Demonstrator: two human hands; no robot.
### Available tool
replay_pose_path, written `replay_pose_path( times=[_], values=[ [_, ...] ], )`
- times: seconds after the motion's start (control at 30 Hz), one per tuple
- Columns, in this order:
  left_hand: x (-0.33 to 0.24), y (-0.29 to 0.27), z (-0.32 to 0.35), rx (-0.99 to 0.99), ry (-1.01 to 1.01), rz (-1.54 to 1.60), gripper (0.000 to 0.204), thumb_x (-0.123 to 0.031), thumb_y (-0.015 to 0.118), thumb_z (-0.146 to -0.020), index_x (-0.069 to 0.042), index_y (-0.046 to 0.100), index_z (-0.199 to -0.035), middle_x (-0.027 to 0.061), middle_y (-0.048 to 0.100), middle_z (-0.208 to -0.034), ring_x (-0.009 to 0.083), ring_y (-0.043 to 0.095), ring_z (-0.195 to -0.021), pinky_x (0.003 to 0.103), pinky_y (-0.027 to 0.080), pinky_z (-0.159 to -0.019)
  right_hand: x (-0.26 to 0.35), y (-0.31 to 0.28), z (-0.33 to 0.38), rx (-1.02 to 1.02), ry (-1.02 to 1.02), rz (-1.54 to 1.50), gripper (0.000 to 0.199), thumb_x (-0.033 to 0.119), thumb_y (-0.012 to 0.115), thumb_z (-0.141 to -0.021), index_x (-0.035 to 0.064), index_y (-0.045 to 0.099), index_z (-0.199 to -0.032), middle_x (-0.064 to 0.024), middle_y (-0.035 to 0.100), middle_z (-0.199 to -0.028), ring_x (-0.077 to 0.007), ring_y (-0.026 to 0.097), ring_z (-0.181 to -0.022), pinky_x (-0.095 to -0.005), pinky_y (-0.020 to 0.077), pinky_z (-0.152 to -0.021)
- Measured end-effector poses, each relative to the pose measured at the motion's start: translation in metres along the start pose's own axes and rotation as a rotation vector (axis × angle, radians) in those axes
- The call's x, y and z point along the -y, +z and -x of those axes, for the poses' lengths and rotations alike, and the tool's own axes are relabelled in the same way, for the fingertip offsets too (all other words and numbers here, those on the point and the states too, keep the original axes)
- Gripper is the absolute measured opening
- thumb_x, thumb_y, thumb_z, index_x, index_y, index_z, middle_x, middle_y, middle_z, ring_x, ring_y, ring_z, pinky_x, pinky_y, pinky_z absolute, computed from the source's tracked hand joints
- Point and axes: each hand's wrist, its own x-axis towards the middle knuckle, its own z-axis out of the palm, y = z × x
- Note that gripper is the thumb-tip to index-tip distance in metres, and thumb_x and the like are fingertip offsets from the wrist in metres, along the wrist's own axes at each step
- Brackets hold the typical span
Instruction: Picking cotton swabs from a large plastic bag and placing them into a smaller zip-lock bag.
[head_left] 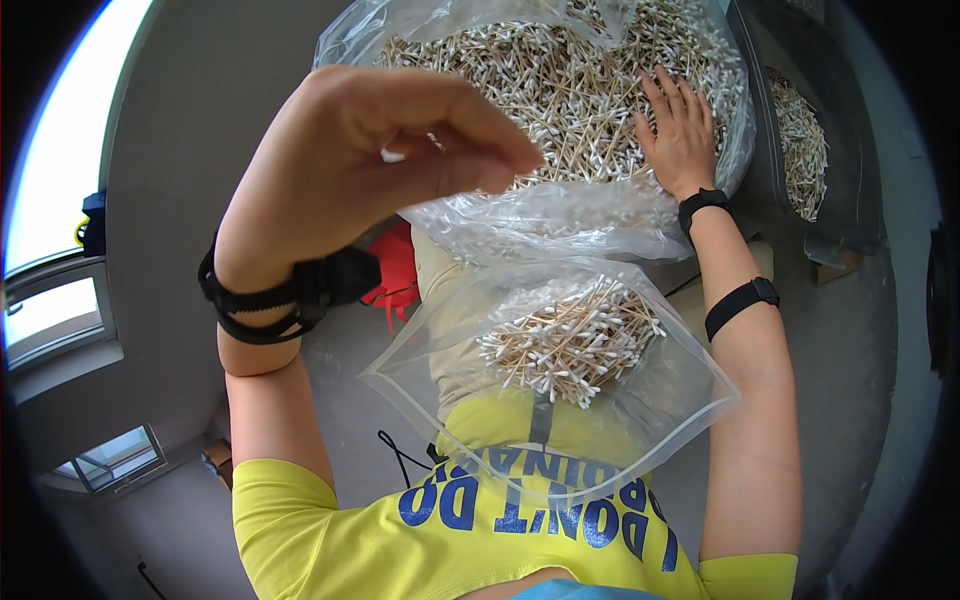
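My left hand (390, 130) is raised over the left side of a large clear plastic bag (560, 215) full of cotton swabs (550, 85). Its fingers are curled toward the thumb; small white spots show between them, but whether it holds anything is unclear. On the right part of the swab heap lies my right hand (684, 130), palm down with fingers outstretched. Nearer my body, a smaller clear bag (440, 360) rests on my lap, its wide mouth toward me. A loose pile of wooden-stick swabs (580, 340) with white tips sits inside it.
At the far right stands a dark grey container (850, 130) holding more cotton swabs (800, 150). A red item (395, 265) with strings lies behind my left forearm. Windows (60, 315) are at the left.
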Motion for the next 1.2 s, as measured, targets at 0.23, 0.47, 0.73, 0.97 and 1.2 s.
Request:
replay_pose_path(
  times=[0.23,0.47,0.73,0.97,1.2],
  values=[
    [0.109,0.016,-0.064,-0.109,-0.171,-0.538,0.022,-0.013,0.070,-0.090,-0.009,0.071,-0.112,0.0087,0.073,-0.102,0.0186,0.072,-0.090,0.032,0.057,-0.078,0.007,0.002,-0.003,-0.011,-0.008,-0.027,0.054,0.037,0.054,-0.096,0.0253,0.042,-0.146,-0.0028,0.042,-0.150,-0.0282,0.040,-0.136,-0.0484,0.0246,-0.118],
    [0.161,0.050,-0.124,-0.130,0.085,-0.742,0.041,-0.028,0.076,-0.083,-0.017,0.067,-0.121,0.0111,0.070,-0.099,0.0299,0.069,-0.086,0.041,0.056,-0.077,0.007,0.000,-0.003,-0.021,0.000,-0.035,0.055,0.037,0.055,-0.095,0.0261,0.042,-0.147,-0.0023,0.043,-0.149,-0.0278,0.040,-0.136,-0.0482,0.0254,-0.117],
    [0.192,0.065,-0.145,-0.087,0.158,-0.795,0.027,-0.023,0.074,-0.082,-0.014,0.070,-0.108,0.0105,0.067,-0.096,0.0324,0.067,-0.084,0.042,0.054,-0.075,0.010,-0.003,-0.004,-0.003,0.012,-0.038,0.054,0.037,0.055,-0.095,0.0271,0.042,-0.147,-0.0025,0.043,-0.149,-0.0279,0.040,-0.136,-0.0472,0.0254,-0.118],
    [0.156,0.037,-0.131,-0.180,-0.054,-0.501,0.015,-0.016,0.072,-0.087,-0.006,0.074,-0.098,0.0081,0.073,-0.080,0.0210,0.071,-0.075,0.033,0.055,-0.066,0.005,-0.004,-0.002,0.004,0.021,-0.030,0.054,0.037,0.055,-0.095,0.0274,0.042,-0.147,-0.0026,0.044,-0.149,-0.0280,0.041,-0.136,-0.0467,0.0259,-0.117],
    [0.109,-0.001,-0.083,-0.133,-0.179,0.009,0.020,-0.012,0.067,-0.094,0.004,0.069,-0.106,0.0079,0.072,-0.092,0.0134,0.071,-0.082,0.026,0.059,-0.078,0.010,-0.003,-0.004,-0.004,0.009,-0.035,0.054,0.035,0.055,-0.095,0.0257,0.043,-0.146,-0.0029,0.044,-0.149,-0.0277,0.040,-0.136,-0.0472,0.0257,-0.118]
  ],
)
